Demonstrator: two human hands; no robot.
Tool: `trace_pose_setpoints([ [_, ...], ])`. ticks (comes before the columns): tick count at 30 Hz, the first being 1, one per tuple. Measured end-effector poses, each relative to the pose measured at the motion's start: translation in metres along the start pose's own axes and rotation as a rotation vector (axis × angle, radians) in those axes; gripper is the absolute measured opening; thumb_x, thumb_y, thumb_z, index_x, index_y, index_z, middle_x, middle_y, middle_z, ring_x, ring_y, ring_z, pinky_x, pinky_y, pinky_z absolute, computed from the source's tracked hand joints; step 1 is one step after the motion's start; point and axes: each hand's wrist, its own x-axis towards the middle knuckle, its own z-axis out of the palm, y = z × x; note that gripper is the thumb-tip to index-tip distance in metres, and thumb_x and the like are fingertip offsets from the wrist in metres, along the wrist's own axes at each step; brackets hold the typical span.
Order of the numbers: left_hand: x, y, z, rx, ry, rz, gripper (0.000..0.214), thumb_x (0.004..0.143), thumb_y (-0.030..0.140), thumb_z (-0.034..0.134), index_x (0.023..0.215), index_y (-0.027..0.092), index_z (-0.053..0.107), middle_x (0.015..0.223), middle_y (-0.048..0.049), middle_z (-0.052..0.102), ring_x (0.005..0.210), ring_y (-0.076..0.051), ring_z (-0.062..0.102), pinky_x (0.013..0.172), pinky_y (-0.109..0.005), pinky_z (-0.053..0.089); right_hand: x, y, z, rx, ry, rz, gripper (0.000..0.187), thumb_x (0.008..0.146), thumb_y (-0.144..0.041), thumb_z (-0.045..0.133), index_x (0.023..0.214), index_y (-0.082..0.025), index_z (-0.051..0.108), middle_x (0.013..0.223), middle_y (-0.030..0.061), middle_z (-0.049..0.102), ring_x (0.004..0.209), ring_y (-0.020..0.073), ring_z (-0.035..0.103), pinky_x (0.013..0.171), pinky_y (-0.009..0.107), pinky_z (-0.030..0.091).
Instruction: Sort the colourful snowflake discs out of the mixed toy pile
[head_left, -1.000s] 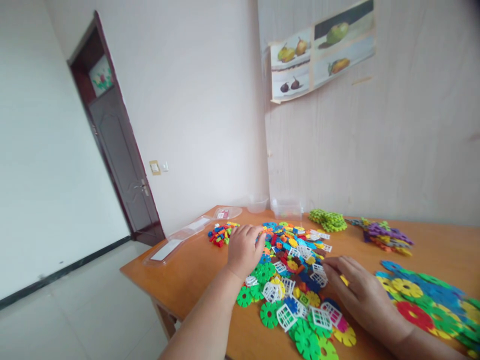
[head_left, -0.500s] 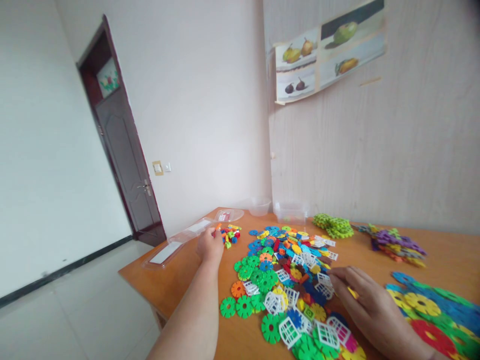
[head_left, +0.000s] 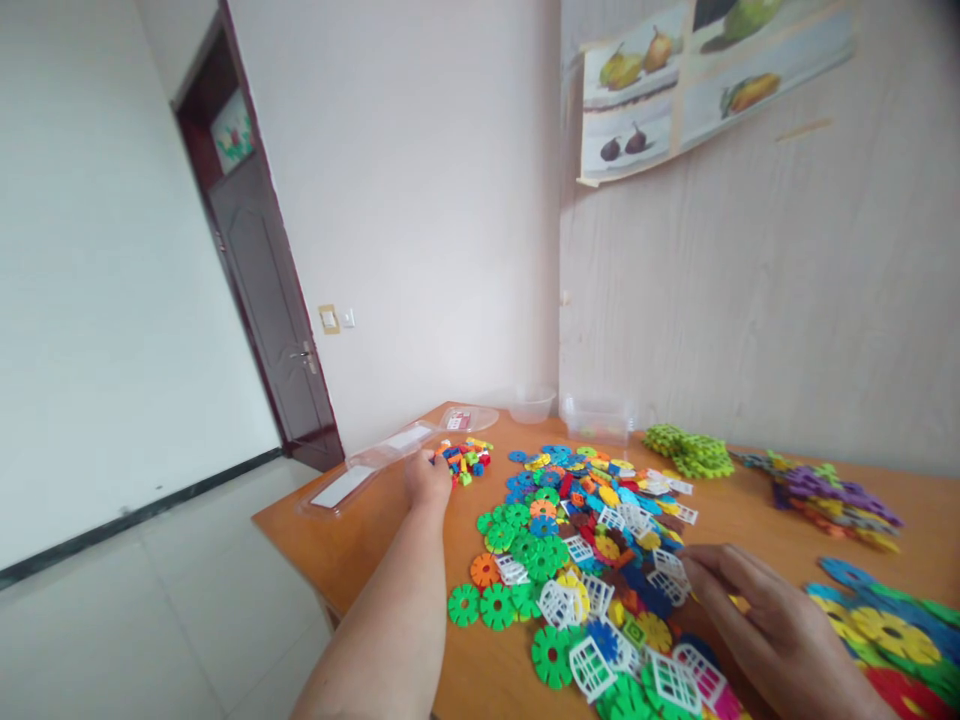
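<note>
My left hand [head_left: 430, 482] reaches to a small pile of mixed plastic bricks [head_left: 466, 462], at the pile's left side. Its fingers are mostly hidden behind the back of the hand, so I cannot tell what they hold. My right hand [head_left: 757, 615] rests at the right edge of a big heap of toy pieces, thumb and fingers closed together beside a white window piece [head_left: 670, 585]. Anything in that pinch is hidden. Green notched discs [head_left: 497, 606], an orange disc [head_left: 484, 570] and several other white window pieces [head_left: 592, 668] lie in the heap.
Clear plastic lids [head_left: 346, 486] lie along the left table edge. A clear bowl [head_left: 531, 404] and a clear box [head_left: 598, 418] stand by the wall. Lime-green pieces [head_left: 688, 452], purple pieces [head_left: 832, 490] and large discs [head_left: 896, 635] lie on the right.
An orange piece showed at my left fingertips before; now I do not see it there, and the hand is against the brick pile. The view has shifted slightly. My right hand stays beside the heap.
</note>
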Motion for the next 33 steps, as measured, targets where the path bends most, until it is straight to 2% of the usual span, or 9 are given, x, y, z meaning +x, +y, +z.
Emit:
trace_pose_setpoints([
  [6, -0.002, 0.001, 0.005, -0.022, -0.030, 0.020, 0.023, 0.087, 0.026, 0.053, 0.085, 0.020, 0.074, 0.092, -0.0104, 0.077, 0.089, -0.025, 0.070, 0.075, -0.030, 0.048, -0.001, 0.005, -0.002, -0.012, -0.032, 0.034, 0.033, 0.093, -0.055, 0.051, 0.100, -0.028, 0.070, 0.099, 0.0020, 0.076, 0.087, 0.0203, 0.072, 0.074, 0.024, 0.058],
  [11, -0.007, 0.006, 0.007, -0.036, -0.037, 0.008, 0.026, 0.089, 0.022, 0.050, 0.098, 0.019, 0.074, 0.101, -0.0116, 0.076, 0.097, -0.025, 0.069, 0.083, -0.032, 0.049, -0.003, 0.011, -0.004, -0.041, -0.030, 0.058, 0.035, 0.088, -0.058, 0.055, 0.100, -0.030, 0.071, 0.098, 0.0012, 0.077, 0.083, 0.0225, 0.074, 0.066, 0.026, 0.059],
  [17, -0.012, 0.015, 0.008, -0.076, -0.052, 0.014, 0.039, 0.099, 0.027, 0.033, 0.110, 0.018, 0.069, 0.115, -0.0158, 0.072, 0.114, -0.027, 0.064, 0.097, -0.037, 0.046, -0.007, 0.024, -0.002, -0.041, -0.099, 0.086, 0.035, 0.092, -0.057, 0.051, 0.107, -0.031, 0.069, 0.103, 0.0019, 0.077, 0.089, 0.0256, 0.074, 0.068, 0.030, 0.060],
  [20, -0.014, 0.018, 0.010, -0.106, -0.070, 0.021, 0.046, 0.101, 0.036, 0.029, 0.126, 0.015, 0.062, 0.133, -0.0179, 0.063, 0.129, -0.027, 0.056, 0.107, -0.037, 0.041, -0.007, 0.030, -0.001, -0.023, -0.112, 0.071, 0.033, 0.092, -0.055, 0.052, 0.108, -0.031, 0.068, 0.100, 0.0001, 0.078, 0.088, 0.0258, 0.074, 0.067, 0.031, 0.060],
  [24, -0.016, 0.019, 0.014, -0.139, -0.120, 0.022, 0.060, 0.100, 0.051, 0.030, 0.145, 0.014, 0.046, 0.155, -0.0189, 0.042, 0.146, -0.028, 0.037, 0.116, -0.040, 0.033, -0.005, 0.031, -0.002, -0.024, -0.118, 0.050, 0.029, 0.091, -0.052, 0.054, 0.106, -0.031, 0.069, 0.099, -0.0003, 0.078, 0.087, 0.0251, 0.075, 0.065, 0.028, 0.061],
  [29, -0.013, 0.016, 0.017, -0.213, -0.223, 0.058, 0.071, 0.098, 0.059, 0.029, 0.153, 0.014, 0.034, 0.162, -0.0172, 0.029, 0.153, -0.028, 0.017, 0.123, -0.044, 0.020, -0.004, 0.025, -0.003, -0.068, -0.082, 0.046, 0.033, 0.090, -0.055, 0.056, 0.105, -0.029, 0.070, 0.101, 0.0014, 0.077, 0.086, 0.0236, 0.075, 0.067, 0.026, 0.061],
  [33, -0.006, 0.012, 0.018, -0.228, -0.221, 0.067, 0.072, 0.100, 0.057, 0.017, 0.156, 0.013, 0.027, 0.165, -0.0151, 0.023, 0.154, -0.023, 0.014, 0.124, -0.039, 0.018, -0.003, 0.018, -0.004, -0.060, -0.081, 0.069, 0.037, 0.090, -0.059, 0.053, 0.104, -0.030, 0.070, 0.101, 0.0009, 0.077, 0.089, 0.0224, 0.074, 0.069, 0.024, 0.060],
])
